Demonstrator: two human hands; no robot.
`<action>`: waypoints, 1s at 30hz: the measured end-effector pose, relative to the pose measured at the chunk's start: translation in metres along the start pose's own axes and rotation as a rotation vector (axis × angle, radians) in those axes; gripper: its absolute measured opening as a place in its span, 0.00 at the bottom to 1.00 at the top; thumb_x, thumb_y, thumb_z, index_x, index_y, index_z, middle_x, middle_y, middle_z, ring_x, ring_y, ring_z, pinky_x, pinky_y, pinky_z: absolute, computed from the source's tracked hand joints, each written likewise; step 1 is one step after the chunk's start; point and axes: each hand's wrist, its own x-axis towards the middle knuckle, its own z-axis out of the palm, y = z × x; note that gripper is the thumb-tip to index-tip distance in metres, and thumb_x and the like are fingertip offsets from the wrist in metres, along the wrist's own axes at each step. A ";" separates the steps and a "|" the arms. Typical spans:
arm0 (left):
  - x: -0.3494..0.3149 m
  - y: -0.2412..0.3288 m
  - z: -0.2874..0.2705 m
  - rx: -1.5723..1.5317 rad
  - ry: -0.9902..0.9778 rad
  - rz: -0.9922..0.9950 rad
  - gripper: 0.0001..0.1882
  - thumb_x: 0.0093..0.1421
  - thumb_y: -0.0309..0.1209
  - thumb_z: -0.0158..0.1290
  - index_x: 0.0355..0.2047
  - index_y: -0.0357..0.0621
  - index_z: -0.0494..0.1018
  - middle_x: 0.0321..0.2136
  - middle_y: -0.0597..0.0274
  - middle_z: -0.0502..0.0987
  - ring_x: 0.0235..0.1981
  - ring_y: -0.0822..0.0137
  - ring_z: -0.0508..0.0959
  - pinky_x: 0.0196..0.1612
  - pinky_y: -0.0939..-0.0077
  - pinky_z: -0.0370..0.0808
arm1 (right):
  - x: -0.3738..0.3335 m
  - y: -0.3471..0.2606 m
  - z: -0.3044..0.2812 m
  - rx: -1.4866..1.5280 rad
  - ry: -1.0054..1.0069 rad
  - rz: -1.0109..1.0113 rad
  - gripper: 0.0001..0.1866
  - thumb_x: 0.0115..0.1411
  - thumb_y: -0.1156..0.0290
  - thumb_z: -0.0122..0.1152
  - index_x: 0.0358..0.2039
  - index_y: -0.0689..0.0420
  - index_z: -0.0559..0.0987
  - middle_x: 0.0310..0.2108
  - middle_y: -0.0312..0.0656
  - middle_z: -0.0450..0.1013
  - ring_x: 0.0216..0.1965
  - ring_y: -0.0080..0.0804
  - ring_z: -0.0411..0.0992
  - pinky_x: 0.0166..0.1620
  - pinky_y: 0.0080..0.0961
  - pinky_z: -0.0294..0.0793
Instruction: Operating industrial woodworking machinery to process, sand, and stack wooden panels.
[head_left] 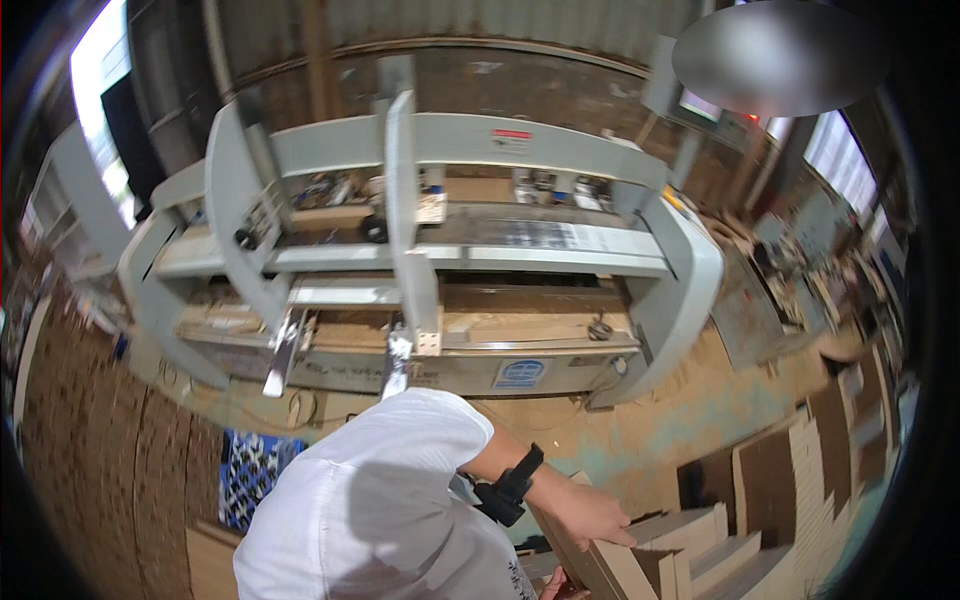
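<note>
My left arm, in a white sleeve with a black band (513,487) on the wrist, reaches to the lower right. My left hand (588,515) is closed over the upper edge of a long brown board (575,552). Low at the frame's bottom edge, my right hand (553,584) shows only in part, with curled fingers against the lower side of the same board. Just right of my left hand, several light grey-brown boards (690,530) stand on edge, close together. The lower ends of the boards are cut off by the frame.
A large pale grey machine (690,260) with upright arms and a long bed stands ahead. Stacked panels (110,460) rise at the left, near a blue patterned bundle (255,475). More brown panels (770,475) lean at the right. Dust covers the floor (640,420).
</note>
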 end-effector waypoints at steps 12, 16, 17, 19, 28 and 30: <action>-0.238 0.023 -0.186 0.362 0.223 -0.388 0.32 0.45 0.36 0.51 0.54 0.58 0.59 0.29 0.51 0.69 0.30 0.52 0.73 0.28 0.58 0.70 | 0.068 0.058 0.257 -0.065 -0.711 -0.024 0.37 0.49 0.47 0.56 0.55 0.51 0.59 0.56 0.39 0.56 0.56 0.36 0.55 0.54 0.36 0.59; -0.345 0.031 -0.273 0.397 0.187 -0.572 0.35 0.43 0.39 0.53 0.55 0.54 0.57 0.30 0.49 0.71 0.34 0.50 0.74 0.33 0.57 0.71 | 0.041 0.109 0.406 0.005 -0.791 -0.006 0.35 0.50 0.48 0.56 0.55 0.50 0.59 0.55 0.38 0.56 0.56 0.37 0.54 0.55 0.39 0.59; -0.373 0.034 -0.293 0.470 0.212 -0.582 0.36 0.42 0.39 0.54 0.54 0.50 0.58 0.31 0.47 0.72 0.36 0.49 0.73 0.35 0.57 0.71 | 0.031 0.122 0.443 0.058 -0.871 0.031 0.35 0.50 0.49 0.57 0.55 0.50 0.59 0.55 0.38 0.56 0.56 0.37 0.53 0.56 0.38 0.58; -0.432 0.042 -0.330 0.500 0.306 -0.551 0.37 0.41 0.38 0.57 0.54 0.48 0.60 0.37 0.46 0.73 0.40 0.49 0.72 0.42 0.61 0.69 | 0.013 0.149 0.517 0.139 -0.898 0.149 0.36 0.49 0.53 0.59 0.55 0.51 0.58 0.56 0.38 0.54 0.57 0.36 0.53 0.58 0.36 0.58; -0.623 0.057 -0.477 0.637 0.348 -0.963 0.43 0.37 0.34 0.63 0.55 0.47 0.58 0.44 0.50 0.71 0.45 0.54 0.71 0.47 0.67 0.67 | -0.051 0.248 0.776 0.155 -1.054 0.122 0.33 0.50 0.53 0.59 0.50 0.58 0.61 0.47 0.44 0.64 0.45 0.38 0.67 0.45 0.34 0.74; -0.652 0.047 -0.501 0.657 0.351 -1.004 0.43 0.38 0.34 0.63 0.56 0.47 0.57 0.46 0.50 0.70 0.47 0.54 0.70 0.48 0.67 0.66 | -0.053 0.258 0.816 0.140 -1.150 0.130 0.32 0.50 0.55 0.60 0.49 0.61 0.61 0.46 0.45 0.64 0.45 0.39 0.67 0.45 0.34 0.74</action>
